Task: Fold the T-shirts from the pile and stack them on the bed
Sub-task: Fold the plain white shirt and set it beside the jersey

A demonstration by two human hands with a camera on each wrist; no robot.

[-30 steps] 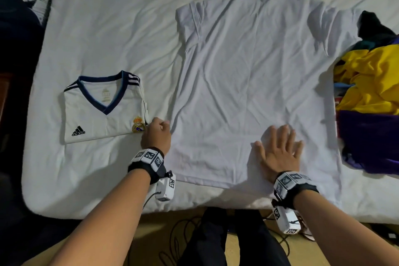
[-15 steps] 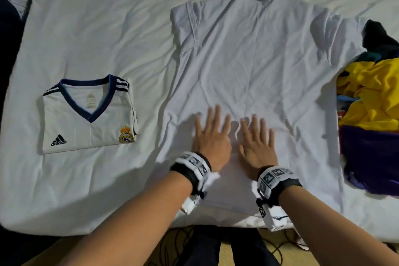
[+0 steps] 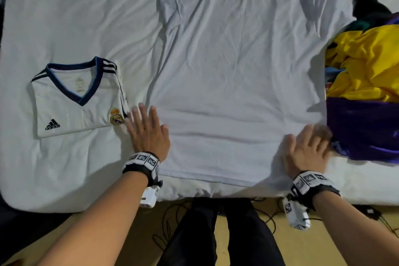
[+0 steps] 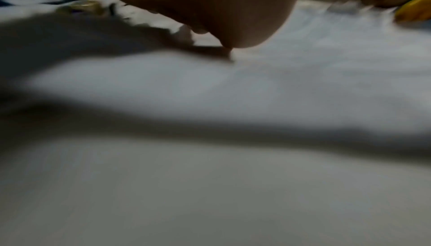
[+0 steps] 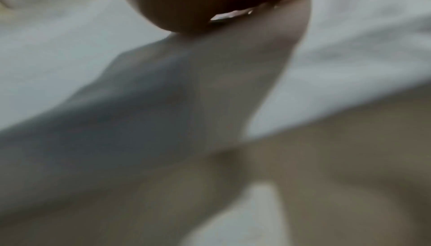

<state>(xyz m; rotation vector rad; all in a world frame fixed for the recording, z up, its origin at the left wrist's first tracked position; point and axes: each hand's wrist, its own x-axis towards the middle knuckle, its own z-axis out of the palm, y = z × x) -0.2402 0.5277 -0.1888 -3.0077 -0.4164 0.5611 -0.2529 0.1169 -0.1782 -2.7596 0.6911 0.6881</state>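
Starting at the left of the bed [image 3: 64, 6], the folded jersey [image 3: 77, 97] lies flat where I put the first one, the start of my stack; it has kept its place. Just beside its near right corner is my left hand [image 3: 149, 131], fingers straight and spread, palm down, gripping nothing, pressing the left edge of the white T-shirt [image 3: 237, 71]. Half a second ago both my hands sat side by side in the middle of the lower shirt; they have since swept outward to opposite sides, so I read this as a smoothing stroke just finishing. The shirt lies spread flat, collar away from me, hem near the bed's edge, its lower panel looking smoother, though creases remain higher up. My right hand [image 3: 306, 153] is flat too, fingers extended and blurred with motion, holding nothing, at the shirt's lower right corner and touching the pile [image 3: 362, 84] of yellow and purple clothes. The wrist views are too blurred to add much. With the cloth flattened, I judge the shirt ready for its first fold, sleeves inward.
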